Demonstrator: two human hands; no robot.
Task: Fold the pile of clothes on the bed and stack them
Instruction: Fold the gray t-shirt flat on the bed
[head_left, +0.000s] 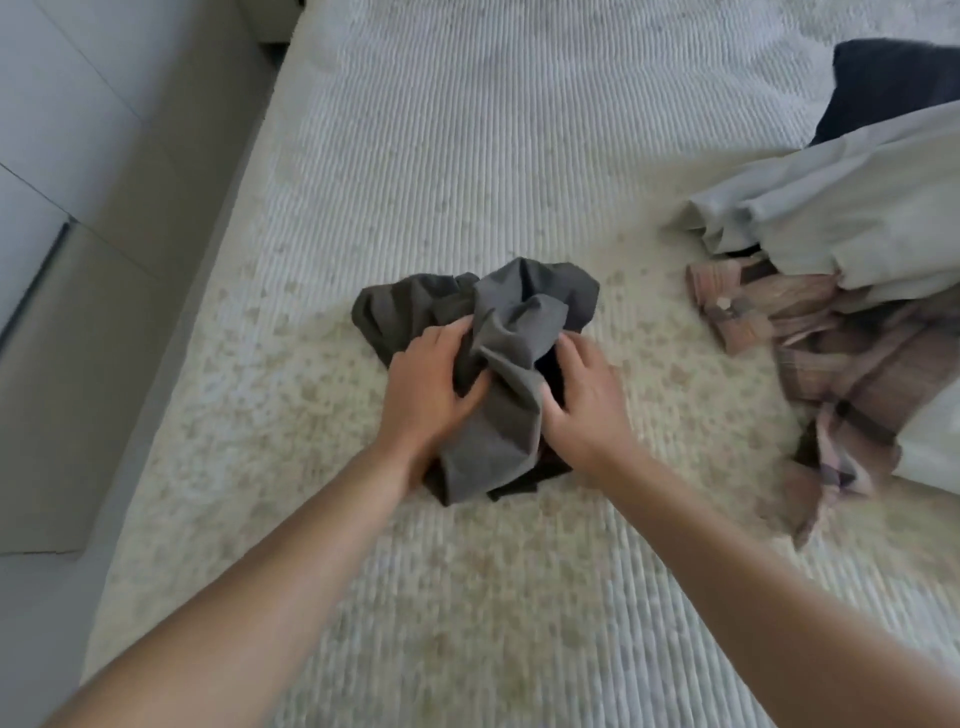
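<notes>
- Grey garment (498, 353): crumpled in a heap mid-bed (467, 156), close to the person, well apart from the rest of the pile.
- Left hand (426, 389) grip: fingers curled into the bunched cloth, thumb pressing a fold.
- Right hand (582, 400) grip: fingers tucked into the fabric on the other side, holding it.
- Looks soft, light, limp; won't hold shape, likely sags when lifted.
- Best hold, I'd say: find a hem or waistband edge, pinch two corners, shake flat.
- Plaid garment (841, 364) and pale cloth (831, 218) lie at right, unfolded.
</notes>
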